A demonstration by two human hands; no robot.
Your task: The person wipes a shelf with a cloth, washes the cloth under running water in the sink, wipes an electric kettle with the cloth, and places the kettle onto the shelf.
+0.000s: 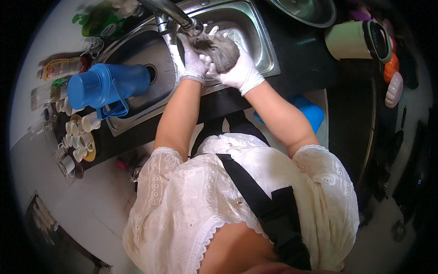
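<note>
A bunched grey cloth is held between my two hands over the right basin of a stainless steel double sink. My left hand, in a white glove, grips the cloth's left side beside the faucet. On the right side, my right hand, also gloved in white, cups the cloth with its fingers partly hidden. The metal faucet hangs just above the cloth and covers part of it. Wet, whitish suds or water show on the basin floor behind my right hand.
A blue lidded jug lies across the left basin, near its drain. Several white cups crowd the counter's left end. Bottles, including a green one, stand behind the sink. To the right are a metal bowl and a pale green container.
</note>
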